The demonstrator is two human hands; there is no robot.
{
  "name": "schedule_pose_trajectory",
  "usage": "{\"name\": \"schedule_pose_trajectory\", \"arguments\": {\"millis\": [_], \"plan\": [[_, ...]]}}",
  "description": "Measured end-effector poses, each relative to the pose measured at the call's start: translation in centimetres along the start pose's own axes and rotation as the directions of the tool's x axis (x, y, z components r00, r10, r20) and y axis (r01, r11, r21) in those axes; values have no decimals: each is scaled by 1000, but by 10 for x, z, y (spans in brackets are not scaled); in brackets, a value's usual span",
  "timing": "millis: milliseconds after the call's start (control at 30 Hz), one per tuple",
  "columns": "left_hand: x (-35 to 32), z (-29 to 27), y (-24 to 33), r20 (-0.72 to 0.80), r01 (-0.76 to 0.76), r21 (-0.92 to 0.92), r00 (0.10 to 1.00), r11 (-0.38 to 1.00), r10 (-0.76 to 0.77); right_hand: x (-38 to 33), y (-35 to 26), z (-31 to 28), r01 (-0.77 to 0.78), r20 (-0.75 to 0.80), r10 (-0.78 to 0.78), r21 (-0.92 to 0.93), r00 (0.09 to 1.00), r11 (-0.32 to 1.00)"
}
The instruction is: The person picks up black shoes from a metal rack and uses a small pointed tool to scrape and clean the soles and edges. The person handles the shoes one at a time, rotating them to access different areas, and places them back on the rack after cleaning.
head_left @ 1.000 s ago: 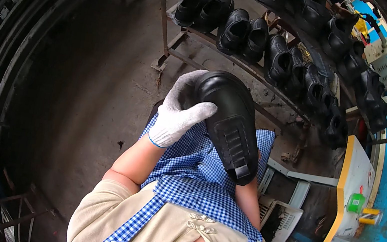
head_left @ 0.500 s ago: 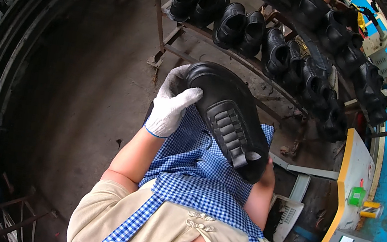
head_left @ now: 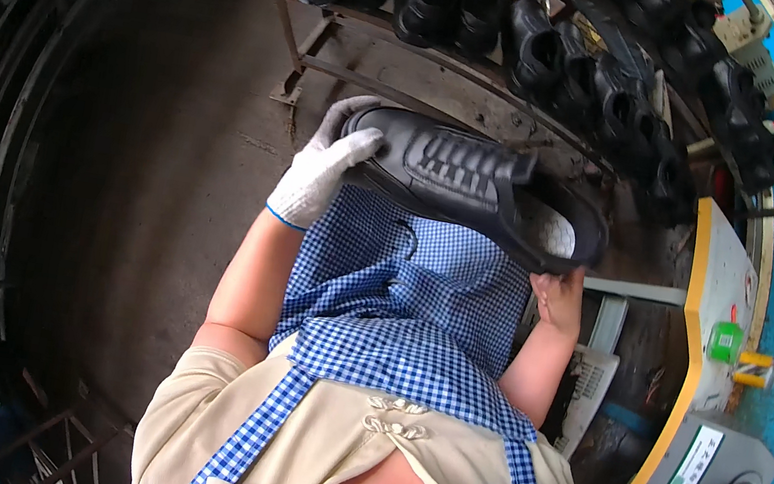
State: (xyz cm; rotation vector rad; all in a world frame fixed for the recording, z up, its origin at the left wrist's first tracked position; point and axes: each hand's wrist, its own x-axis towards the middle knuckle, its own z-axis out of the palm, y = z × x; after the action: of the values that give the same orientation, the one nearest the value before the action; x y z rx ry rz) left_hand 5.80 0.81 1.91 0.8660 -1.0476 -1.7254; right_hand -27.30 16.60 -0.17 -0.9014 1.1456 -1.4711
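A black shoe [head_left: 390,156] with a ribbed, lace-like front is held across my lap, its toe to the left and its opening to the right. A pale insole [head_left: 555,236] shows inside the opening. My left hand [head_left: 317,170], in a white knit glove, grips the toe, thumb on top and the other fingers round the far side. At the heel is my bare right hand [head_left: 557,297], its fingertips partly hidden under the shoe's edge as it supports that end.
Ahead, a metal rack [head_left: 371,22] carries rows of black shoes [head_left: 435,1]. To my right stands a yellow-edged workbench [head_left: 696,291] with a green container [head_left: 723,342] and a grey machine [head_left: 721,467]. Metal rails [head_left: 0,160] curve along the left.
The shoe has turned from pointing away to lying nearly crosswise, so its opening and insole now show. Both hands moved with it, and my right hand has come more into view.
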Motion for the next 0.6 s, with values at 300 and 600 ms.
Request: {"name": "schedule_pose_trajectory", "arguments": {"millis": [300, 600], "plan": [[0, -6, -47, 95, 236, -187, 971, 954, -221, 3, -16, 20, 133, -68, -126, 119, 990, 984], [-16, 92, -35, 391, 157, -295, 920, 943, -31, -14, 42, 84, 264, -233, -308, -201, 923, 943]]}}
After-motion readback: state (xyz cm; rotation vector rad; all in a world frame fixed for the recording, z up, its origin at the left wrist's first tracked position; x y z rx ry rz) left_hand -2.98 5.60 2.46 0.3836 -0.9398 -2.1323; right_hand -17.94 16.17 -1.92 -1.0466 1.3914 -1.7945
